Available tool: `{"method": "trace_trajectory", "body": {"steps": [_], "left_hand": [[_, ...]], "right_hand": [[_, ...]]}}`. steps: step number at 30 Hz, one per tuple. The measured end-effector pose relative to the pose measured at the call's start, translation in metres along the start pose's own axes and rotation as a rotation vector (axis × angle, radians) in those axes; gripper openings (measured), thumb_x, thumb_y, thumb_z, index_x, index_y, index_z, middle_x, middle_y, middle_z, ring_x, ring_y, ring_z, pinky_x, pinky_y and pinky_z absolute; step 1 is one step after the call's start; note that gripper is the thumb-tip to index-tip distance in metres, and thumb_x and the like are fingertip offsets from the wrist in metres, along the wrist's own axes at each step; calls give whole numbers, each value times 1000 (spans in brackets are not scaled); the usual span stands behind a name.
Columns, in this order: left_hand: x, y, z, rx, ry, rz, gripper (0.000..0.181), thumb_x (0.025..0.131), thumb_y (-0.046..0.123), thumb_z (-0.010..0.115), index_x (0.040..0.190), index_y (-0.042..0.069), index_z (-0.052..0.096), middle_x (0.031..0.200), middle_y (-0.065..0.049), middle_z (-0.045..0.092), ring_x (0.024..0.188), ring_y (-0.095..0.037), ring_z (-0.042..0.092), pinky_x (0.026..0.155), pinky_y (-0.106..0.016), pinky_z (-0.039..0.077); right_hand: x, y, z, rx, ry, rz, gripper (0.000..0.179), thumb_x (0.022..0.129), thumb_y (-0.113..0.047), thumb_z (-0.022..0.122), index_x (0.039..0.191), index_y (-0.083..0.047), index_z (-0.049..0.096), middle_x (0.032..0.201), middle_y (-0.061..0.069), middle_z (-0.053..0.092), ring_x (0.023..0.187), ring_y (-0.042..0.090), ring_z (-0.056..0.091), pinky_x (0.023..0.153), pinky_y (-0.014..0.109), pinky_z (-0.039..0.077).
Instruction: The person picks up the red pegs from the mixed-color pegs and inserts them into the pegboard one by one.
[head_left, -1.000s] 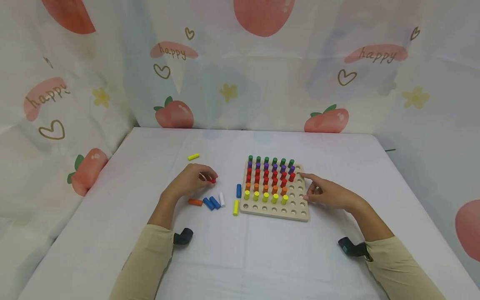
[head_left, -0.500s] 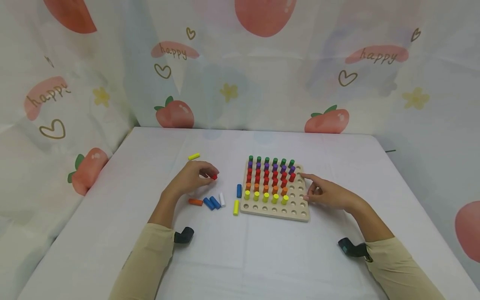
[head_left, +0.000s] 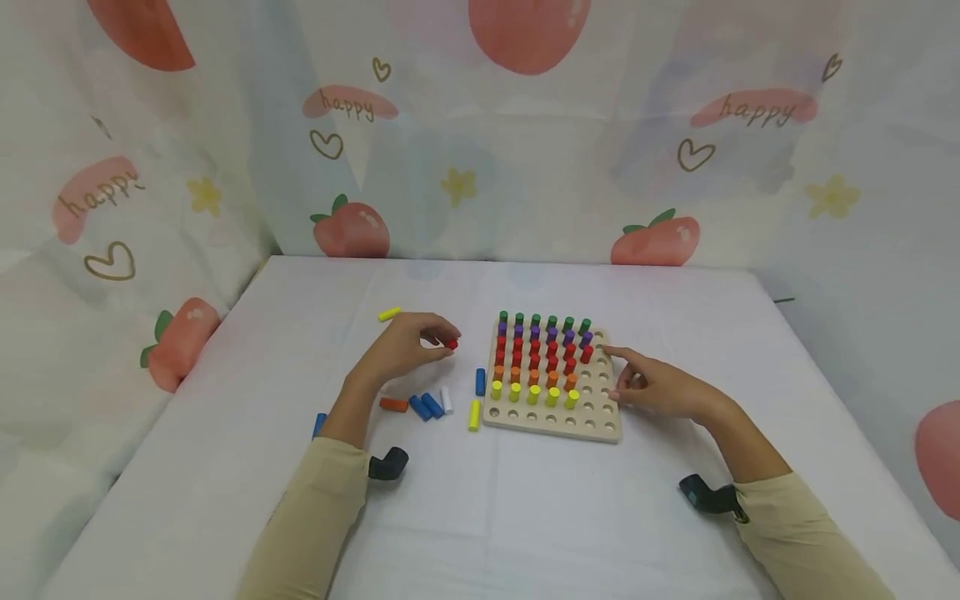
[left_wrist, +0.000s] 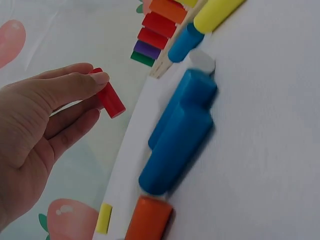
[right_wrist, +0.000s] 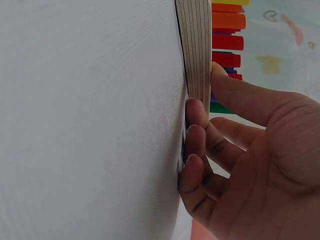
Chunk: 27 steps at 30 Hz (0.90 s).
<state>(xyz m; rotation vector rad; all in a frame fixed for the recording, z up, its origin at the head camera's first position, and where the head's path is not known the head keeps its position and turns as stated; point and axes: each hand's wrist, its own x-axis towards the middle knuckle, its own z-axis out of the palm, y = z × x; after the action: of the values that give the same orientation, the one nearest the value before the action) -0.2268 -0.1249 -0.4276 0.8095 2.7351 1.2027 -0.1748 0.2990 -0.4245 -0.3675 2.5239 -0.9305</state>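
Observation:
Thumb and fingertips of my left hand [head_left: 405, 346] pinch a red peg [left_wrist: 113, 102], held above the table left of the wooden pegboard [head_left: 517, 419]. In the left wrist view the peg's lower end sticks out, tilted. The board carries upright rows of green, purple, red, orange and yellow pegs, with bare holes along its right and near sides. My right hand [head_left: 663, 387] grips the board's right edge. The right wrist view shows its thumb on the board's top and curled fingers against the board's side [right_wrist: 196, 50].
Between the left hand and the board lie an orange peg [head_left: 393, 405], two blue pegs [head_left: 426, 406], a white peg [head_left: 446, 400], another blue peg [head_left: 480, 382] and a yellow peg [head_left: 474, 415]. A far yellow peg [head_left: 389, 314] and a blue peg [head_left: 319, 425] lie near the left arm.
My left hand has lifted the red peg and carried it right, toward the board. A blue peg by the left forearm has come into view. The right hand stays at the board's edge.

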Motion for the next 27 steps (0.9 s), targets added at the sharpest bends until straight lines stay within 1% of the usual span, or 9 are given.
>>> {"method": "trace_trajectory", "body": {"steps": [7,12,15,18,22,27], "left_hand": [[12,16,13,-45,26,79,29,91,6,80,119,5,75,109,2,73,100,-15,67,94,-39,56],[20,25,24,-47,3,122,28,92,5,80,119,7,75,108,3,73,99,-11,66,93,-31,55],[23,30,29,-34,-8,137,26,92,5,79,118,9,75,108,3,73,98,-11,66,91,-27,55],[25,34,33,-41,-1,137,25,92,5,80,116,10,76,109,3,73,98,-11,66,91,-28,55],[27,39,38,-66,0,145,26,92,5,80,117,9,75,111,1,73,99,-10,66,91,-28,55],[32,42,44,-79,-8,181,26,92,5,79,117,7,75,111,0,73,97,-10,66,89,-23,53]], "right_hand": [[2,3,-3,-3,1,-8,81,97,-28,75,161,-6,29,101,7,55,89,25,52,74,37,45],[0,2,-3,-1,2,-3,81,97,-28,75,161,-6,29,101,7,55,89,24,52,74,37,45],[-1,2,-2,4,2,-12,81,98,-28,75,161,-6,29,101,7,55,88,23,51,73,37,44],[0,1,-2,3,3,-26,80,98,-27,74,160,-5,29,101,7,55,87,23,51,72,37,44],[1,2,-2,-2,3,-19,79,98,-27,74,160,-6,29,101,7,55,87,23,52,72,36,44],[0,1,-1,4,2,2,80,98,-27,74,161,-6,29,101,7,56,89,23,52,73,35,45]]}}
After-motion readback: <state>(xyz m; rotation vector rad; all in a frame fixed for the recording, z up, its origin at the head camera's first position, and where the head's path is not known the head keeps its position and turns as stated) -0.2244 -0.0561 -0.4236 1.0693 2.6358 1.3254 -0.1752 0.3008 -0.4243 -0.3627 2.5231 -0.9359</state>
